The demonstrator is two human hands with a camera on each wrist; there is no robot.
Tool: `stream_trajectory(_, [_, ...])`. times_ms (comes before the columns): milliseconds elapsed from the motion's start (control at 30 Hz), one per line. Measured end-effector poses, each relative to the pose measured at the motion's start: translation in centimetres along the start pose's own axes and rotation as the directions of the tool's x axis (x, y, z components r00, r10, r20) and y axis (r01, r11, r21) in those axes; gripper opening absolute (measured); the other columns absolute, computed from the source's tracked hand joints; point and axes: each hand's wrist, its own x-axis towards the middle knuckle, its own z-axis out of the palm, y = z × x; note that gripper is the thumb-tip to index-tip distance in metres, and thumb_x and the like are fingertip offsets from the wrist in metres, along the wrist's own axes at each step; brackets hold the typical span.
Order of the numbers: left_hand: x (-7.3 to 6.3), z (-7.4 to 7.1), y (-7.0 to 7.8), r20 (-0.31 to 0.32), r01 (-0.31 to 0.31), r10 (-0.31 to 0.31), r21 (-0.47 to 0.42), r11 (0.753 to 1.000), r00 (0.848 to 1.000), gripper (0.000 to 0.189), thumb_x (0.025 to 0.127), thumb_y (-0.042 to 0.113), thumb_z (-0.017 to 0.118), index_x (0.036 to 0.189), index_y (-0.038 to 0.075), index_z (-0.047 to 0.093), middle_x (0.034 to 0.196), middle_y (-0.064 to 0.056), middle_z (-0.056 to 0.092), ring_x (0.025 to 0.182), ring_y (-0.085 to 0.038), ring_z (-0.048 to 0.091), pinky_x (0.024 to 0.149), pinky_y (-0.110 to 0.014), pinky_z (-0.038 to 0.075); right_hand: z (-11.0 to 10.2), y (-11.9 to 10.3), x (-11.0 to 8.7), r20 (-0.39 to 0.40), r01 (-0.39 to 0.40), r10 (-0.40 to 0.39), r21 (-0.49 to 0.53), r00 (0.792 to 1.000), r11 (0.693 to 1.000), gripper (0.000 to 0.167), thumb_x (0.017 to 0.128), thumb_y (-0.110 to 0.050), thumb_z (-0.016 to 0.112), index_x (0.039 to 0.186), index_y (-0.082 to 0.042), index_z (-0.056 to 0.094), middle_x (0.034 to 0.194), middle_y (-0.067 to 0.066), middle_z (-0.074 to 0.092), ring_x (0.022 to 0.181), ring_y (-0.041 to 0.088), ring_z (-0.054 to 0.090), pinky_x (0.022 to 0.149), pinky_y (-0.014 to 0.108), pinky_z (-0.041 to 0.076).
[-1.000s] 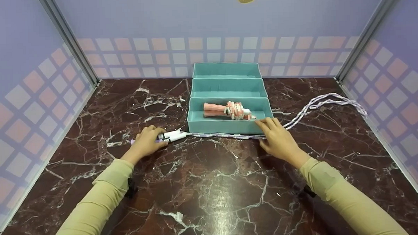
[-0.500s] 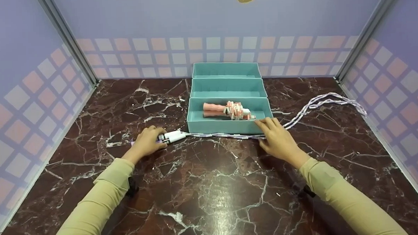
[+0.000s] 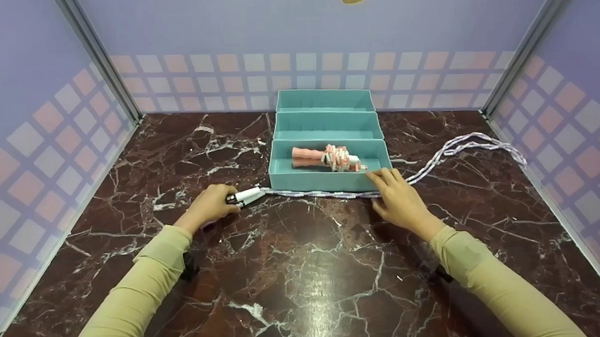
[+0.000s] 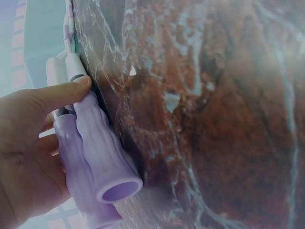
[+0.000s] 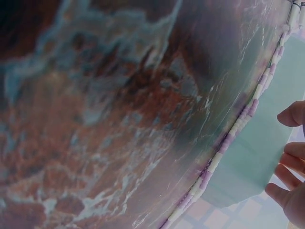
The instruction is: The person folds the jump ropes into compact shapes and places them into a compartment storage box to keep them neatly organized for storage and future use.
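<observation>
Since the frame half a second ago, the left hand (image 3: 214, 202) has turned the paired skipping-rope handles (image 4: 104, 145), so lavender shows at its 7 o'clock instead of 9; the right hand (image 3: 398, 199) looks unmoved. The left hand grips both handles, thumb laid across one where lavender meets the white neck (image 4: 74, 65), fingers behind the other. The right hand's fingers are loosely bent and hold nothing, tips resting at the near right corner of the front teal box (image 3: 325, 182). From the handles, the lavender-and-white beaded rope (image 3: 311, 193) runs along that box's 6 o'clock wall, then across the worktop (image 3: 308, 268) to a loop at the right hand's 2 o'clock. Inside the box lies a bundled coral-handled rope (image 3: 337, 158); two teal boxes (image 3: 327, 126) stand beyond at 12 o'clock. The handles should be light, stiff and smooth, best held together at their waists; the beaded line seems limp, easier gathered by several strands
</observation>
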Motion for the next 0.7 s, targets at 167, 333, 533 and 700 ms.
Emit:
stream_trajectory(167, [-0.03, 0.06, 0.29, -0.007, 0.035, -0.035, 0.014, 0.999, 0.999, 0.024, 0.087, 0.015, 0.079, 0.107, 0.003, 0.075, 0.095, -0.016, 0.074, 0.074, -0.025, 0.061, 0.071, -0.047, 0.051, -0.05, 0.05, -0.01, 0.002, -0.008, 0.008, 0.004, 1.000, 1.000, 0.067, 0.077, -0.007, 0.077, 0.140, 0.004, 0.056, 0.127, 0.019, 0.058, 0.113, 0.037, 0.053, 0.094, 0.049, 0.054])
stream_trajectory(333, [-0.15, 0.27, 0.42, -0.018, 0.068, -0.067, 0.022, 0.997, 0.998, 0.029, 0.089, 0.017, 0.078, 0.114, 0.003, 0.075, 0.104, -0.018, 0.075, 0.081, -0.031, 0.067, 0.076, -0.052, 0.054, -0.01, 0.11, -0.05, -0.001, -0.002, 0.002, 0.007, 1.000, 1.000, 0.067, 0.077, -0.006, 0.077, 0.140, 0.004, 0.056, 0.126, 0.019, 0.058, 0.113, 0.038, 0.053, 0.094, 0.049, 0.055])
stream_trajectory(533, [-0.19, 0.22, 0.49, -0.018, 0.066, -0.066, 0.013, 0.998, 0.998, 0.027, 0.088, 0.016, 0.079, 0.112, 0.004, 0.076, 0.102, -0.018, 0.075, 0.080, -0.030, 0.066, 0.077, -0.053, 0.053, -0.06, 0.13, -0.03, -0.010, 0.004, -0.004, 0.013, 1.000, 1.000, 0.068, 0.077, -0.006, 0.077, 0.140, 0.003, 0.056, 0.126, 0.019, 0.058, 0.112, 0.037, 0.054, 0.092, 0.049, 0.055])
stream_trajectory(700, [-0.34, -0.33, 0.64, -0.008, 0.062, -0.062, -0.040, 0.997, 0.998, 0.024, 0.085, 0.013, 0.080, 0.108, 0.004, 0.077, 0.091, -0.013, 0.075, 0.072, -0.022, 0.059, 0.070, -0.042, 0.050, -0.22, 0.09, 0.02, 0.000, 0.008, -0.008, 0.014, 1.000, 1.000, 0.068, 0.077, -0.007, 0.077, 0.140, 0.003, 0.056, 0.126, 0.019, 0.058, 0.111, 0.037, 0.054, 0.093, 0.049, 0.055])
